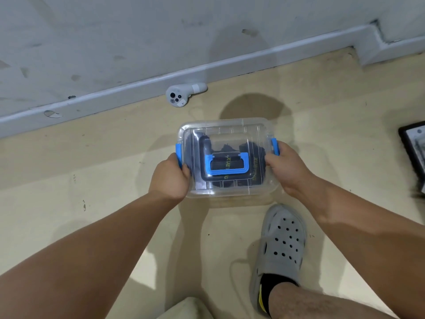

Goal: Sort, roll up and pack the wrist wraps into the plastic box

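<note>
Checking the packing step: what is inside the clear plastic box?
Inside the plastic box, dark wrist wraps with yellow-green lettering show through the lid. The blue handle, the left hand and the right hand cover parts, so their number and rolling cannot be told.

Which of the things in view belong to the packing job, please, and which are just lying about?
Job: clear lidded plastic box with blue latches; black wrist wraps inside; left hand; right hand.
Lying about: grey handheld controller; dark-edged object, right edge.
</note>
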